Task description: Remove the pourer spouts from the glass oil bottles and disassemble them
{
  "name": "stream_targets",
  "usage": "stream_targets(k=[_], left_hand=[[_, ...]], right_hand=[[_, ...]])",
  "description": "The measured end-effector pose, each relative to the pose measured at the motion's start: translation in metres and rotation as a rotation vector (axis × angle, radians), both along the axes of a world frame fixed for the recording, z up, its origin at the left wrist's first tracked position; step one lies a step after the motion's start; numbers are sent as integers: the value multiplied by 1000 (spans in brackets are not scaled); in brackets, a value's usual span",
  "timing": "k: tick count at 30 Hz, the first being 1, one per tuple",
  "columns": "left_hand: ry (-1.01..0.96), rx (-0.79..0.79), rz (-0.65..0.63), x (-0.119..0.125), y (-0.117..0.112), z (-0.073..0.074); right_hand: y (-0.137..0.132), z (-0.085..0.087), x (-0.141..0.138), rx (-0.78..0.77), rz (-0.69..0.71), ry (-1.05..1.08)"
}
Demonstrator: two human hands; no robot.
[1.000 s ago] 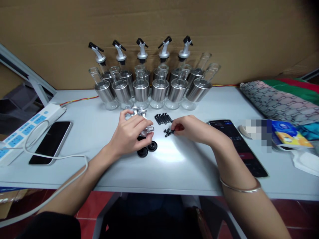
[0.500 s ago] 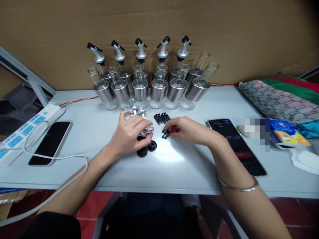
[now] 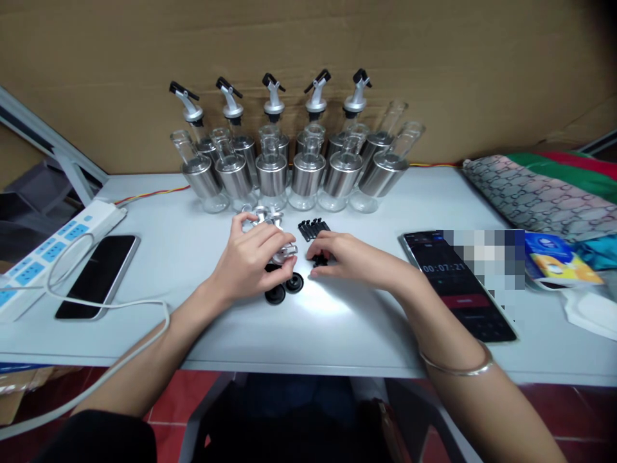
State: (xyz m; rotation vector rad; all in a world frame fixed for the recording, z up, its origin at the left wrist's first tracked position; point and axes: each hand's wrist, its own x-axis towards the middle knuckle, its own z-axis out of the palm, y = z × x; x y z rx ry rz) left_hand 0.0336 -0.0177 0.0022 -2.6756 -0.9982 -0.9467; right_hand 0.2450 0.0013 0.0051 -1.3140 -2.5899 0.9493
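My left hand (image 3: 255,257) is curled round a silver pourer spout (image 3: 288,251), whose end shows between thumb and fingers. Several more silver spouts (image 3: 263,213) lie just behind that hand, partly covered by it. Below its thumb are black round stoppers (image 3: 294,282), flat on the table. My right hand (image 3: 337,254) reaches over a cluster of small black pieces (image 3: 319,260), thumb and fingers apart on either side of them. A row of black levers (image 3: 313,228) lies just beyond the right fingers.
Several glass bottles with metal sleeves (image 3: 308,172) stand at the back, some topped with pourers (image 3: 274,96). A power strip (image 3: 43,257) and a dark phone (image 3: 99,276) lie left, with a white cable (image 3: 144,300). A lit phone (image 3: 463,289) and a blue-yellow packet (image 3: 559,257) lie right.
My right hand has shifted slightly left over the small black pieces, and its thumb and fingers have spread. The left hand stays where it was.
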Motion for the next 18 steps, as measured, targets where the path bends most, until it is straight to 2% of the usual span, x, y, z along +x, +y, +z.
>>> stream_targets(k=[18], left_hand=[[11, 2, 4, -1, 0, 0]], right_hand=[[-1, -2, 2, -15, 42, 18]])
